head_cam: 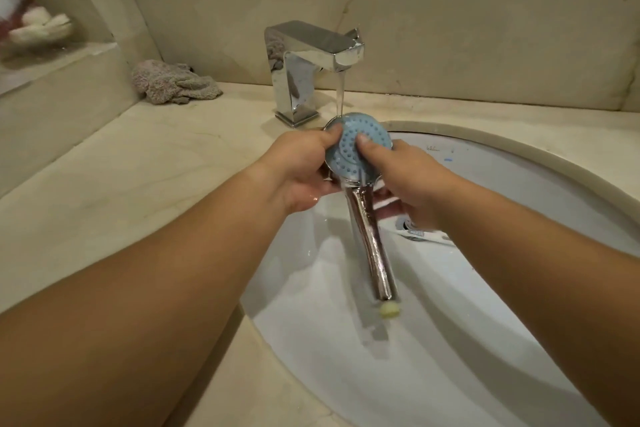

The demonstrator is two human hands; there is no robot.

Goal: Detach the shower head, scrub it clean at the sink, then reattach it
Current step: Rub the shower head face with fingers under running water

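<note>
2 hands (356, 173) grip shower head (358, 146) under faucet (311, 59) stream.

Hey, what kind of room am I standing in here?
Most likely a bathroom: a white sink set into a stone counter, a chrome tap running water, and a shower head held under the stream by both hands.

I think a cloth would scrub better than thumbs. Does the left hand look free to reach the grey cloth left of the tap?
Probably not yet: the left hand grips the shower head. The path to the grey cloth across the counter looks unobstructed.
</note>
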